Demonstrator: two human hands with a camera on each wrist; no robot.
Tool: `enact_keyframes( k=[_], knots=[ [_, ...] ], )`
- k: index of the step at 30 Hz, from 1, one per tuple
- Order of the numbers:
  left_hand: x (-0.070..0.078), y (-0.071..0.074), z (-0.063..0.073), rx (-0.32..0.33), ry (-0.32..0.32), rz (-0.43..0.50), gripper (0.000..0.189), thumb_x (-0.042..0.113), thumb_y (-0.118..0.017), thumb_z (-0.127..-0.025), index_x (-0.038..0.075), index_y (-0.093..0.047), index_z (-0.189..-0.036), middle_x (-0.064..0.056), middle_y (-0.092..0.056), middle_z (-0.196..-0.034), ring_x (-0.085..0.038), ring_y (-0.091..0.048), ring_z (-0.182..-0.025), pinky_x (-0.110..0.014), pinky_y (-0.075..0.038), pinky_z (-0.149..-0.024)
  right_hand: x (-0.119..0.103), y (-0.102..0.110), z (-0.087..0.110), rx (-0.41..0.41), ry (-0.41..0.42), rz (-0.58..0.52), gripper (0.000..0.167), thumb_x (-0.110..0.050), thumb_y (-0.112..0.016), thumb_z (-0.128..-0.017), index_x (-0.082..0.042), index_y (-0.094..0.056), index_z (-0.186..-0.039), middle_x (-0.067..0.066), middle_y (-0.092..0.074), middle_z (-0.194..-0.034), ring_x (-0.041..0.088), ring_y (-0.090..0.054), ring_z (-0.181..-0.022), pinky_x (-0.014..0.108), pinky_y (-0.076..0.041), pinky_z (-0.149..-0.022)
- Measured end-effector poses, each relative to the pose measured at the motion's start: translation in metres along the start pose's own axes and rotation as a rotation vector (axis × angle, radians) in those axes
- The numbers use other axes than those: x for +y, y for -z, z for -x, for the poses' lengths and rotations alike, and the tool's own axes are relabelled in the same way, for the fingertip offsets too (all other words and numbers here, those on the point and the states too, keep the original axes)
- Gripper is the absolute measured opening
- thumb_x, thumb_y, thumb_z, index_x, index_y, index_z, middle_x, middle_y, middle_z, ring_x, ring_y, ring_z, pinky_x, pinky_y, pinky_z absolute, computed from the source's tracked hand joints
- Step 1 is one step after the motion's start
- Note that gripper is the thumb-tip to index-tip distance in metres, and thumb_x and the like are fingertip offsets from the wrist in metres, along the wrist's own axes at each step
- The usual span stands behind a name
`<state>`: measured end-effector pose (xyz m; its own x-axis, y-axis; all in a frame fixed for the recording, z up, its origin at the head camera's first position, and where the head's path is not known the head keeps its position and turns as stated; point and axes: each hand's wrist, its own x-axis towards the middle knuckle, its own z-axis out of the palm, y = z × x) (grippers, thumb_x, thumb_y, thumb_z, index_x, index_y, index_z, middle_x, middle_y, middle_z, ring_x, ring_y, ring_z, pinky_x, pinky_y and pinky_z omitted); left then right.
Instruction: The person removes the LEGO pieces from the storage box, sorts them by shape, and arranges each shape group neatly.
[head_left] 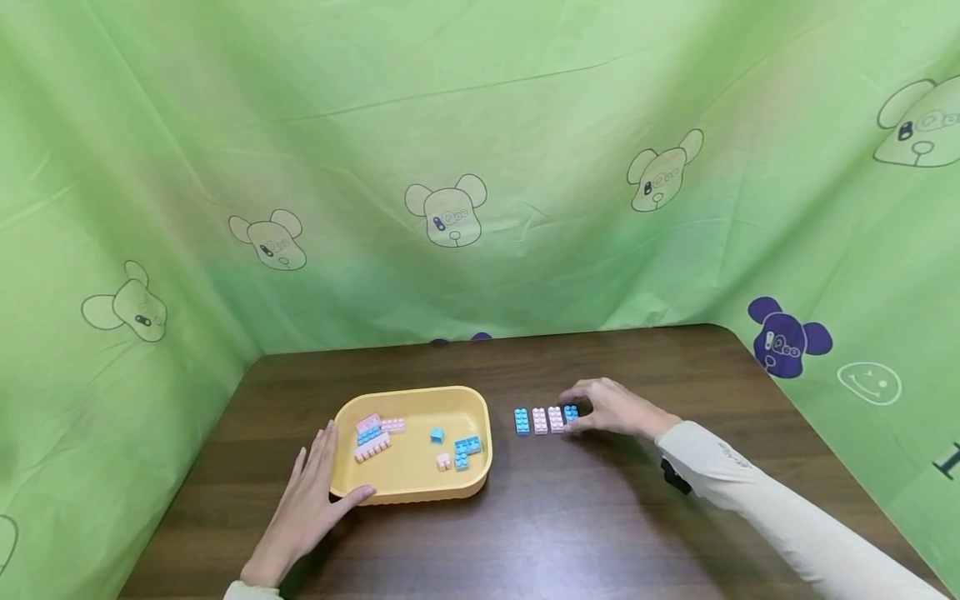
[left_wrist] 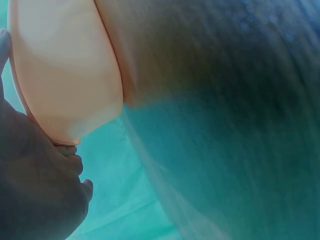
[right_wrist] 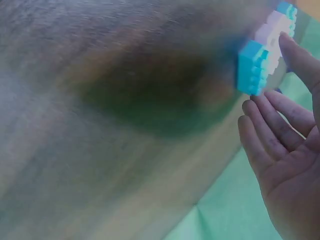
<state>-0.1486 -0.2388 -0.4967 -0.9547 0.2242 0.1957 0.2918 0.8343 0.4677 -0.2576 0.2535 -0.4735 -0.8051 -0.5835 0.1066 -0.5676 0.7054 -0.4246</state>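
My left hand (head_left: 307,500) rests against the left end of a yellow plastic tray (head_left: 412,492), fingers extended along its side and thumb at the near rim. Several pink and blue toy building bricks lie inside, among them a blue brick (head_left: 467,446) and a pink one (head_left: 372,447). Right of the tray, my right hand (head_left: 611,407) is around the rightmost blue brick (right_wrist: 251,67) of a short row. Its fingertips are at the far end and its thumb at the near end; firm contact is unclear. Beside that brick stand two pink bricks (head_left: 547,420), then another blue brick (head_left: 522,421).
The dark wooden table (head_left: 540,533) carries the tray and the row. Green cloth (head_left: 450,100) with cartoon heads hangs behind and on both sides. A small black object (head_left: 676,477) shows under the right sleeve.
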Motion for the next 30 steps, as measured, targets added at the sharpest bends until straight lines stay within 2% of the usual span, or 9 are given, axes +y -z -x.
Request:
enact_keyframes(
  k=[5,8,15,24,30],
  knots=[
    [-0.001,0.001,-0.001,-0.010,0.008,0.006,0.111,0.056,-0.073,-0.095,-0.002,-0.012,-0.168,-0.025,-0.016,-0.174,-0.046,-0.015,-0.159,-0.062,-0.011,-0.128,-0.009,0.010,-0.010,0.021,0.012,0.024,0.050,-0.021,-0.088,-0.087,0.010,-0.072,-0.123,0.027,-0.072,-0.121,0.044,-0.070,-0.112,0.055,-0.058,-0.096],
    [-0.001,0.001,-0.002,-0.012,0.010,0.007,0.111,0.055,-0.074,-0.095,-0.002,-0.012,-0.168,-0.024,-0.016,-0.174,-0.046,-0.015,-0.159,-0.063,-0.012,-0.127,-0.019,0.015,-0.021,0.016,0.018,0.050,0.048,-0.020,-0.086,-0.090,0.009,-0.071,-0.126,0.027,-0.072,-0.124,0.045,-0.068,-0.116,0.057,-0.055,-0.102],
    [-0.001,0.000,-0.001,-0.008,0.013,0.013,0.112,0.054,-0.075,-0.094,-0.001,-0.013,-0.169,-0.024,-0.015,-0.174,-0.046,-0.016,-0.159,-0.062,-0.011,-0.128,-0.053,0.021,-0.056,0.009,0.129,0.077,0.046,-0.017,-0.085,-0.090,0.009,-0.072,-0.126,0.024,-0.074,-0.122,0.040,-0.071,-0.113,0.052,-0.057,-0.100],
    [-0.002,0.000,-0.001,-0.015,0.021,0.012,0.112,0.055,-0.074,-0.095,0.000,-0.012,-0.169,-0.023,-0.015,-0.175,-0.045,-0.016,-0.159,-0.064,-0.012,-0.127,-0.105,0.017,-0.104,-0.096,0.143,0.002,0.045,-0.014,-0.082,-0.093,0.006,-0.069,-0.132,0.019,-0.072,-0.131,0.033,-0.070,-0.119,0.043,-0.056,-0.105],
    [-0.002,-0.001,-0.002,-0.005,0.017,0.012,0.112,0.053,-0.076,-0.094,0.000,-0.012,-0.169,-0.023,-0.015,-0.174,-0.046,-0.016,-0.159,-0.063,-0.012,-0.128,-0.135,0.008,-0.140,-0.156,0.206,0.048,0.040,-0.011,-0.081,-0.094,0.005,-0.072,-0.129,0.017,-0.074,-0.127,0.029,-0.072,-0.114,0.034,-0.058,-0.100]
  ],
)
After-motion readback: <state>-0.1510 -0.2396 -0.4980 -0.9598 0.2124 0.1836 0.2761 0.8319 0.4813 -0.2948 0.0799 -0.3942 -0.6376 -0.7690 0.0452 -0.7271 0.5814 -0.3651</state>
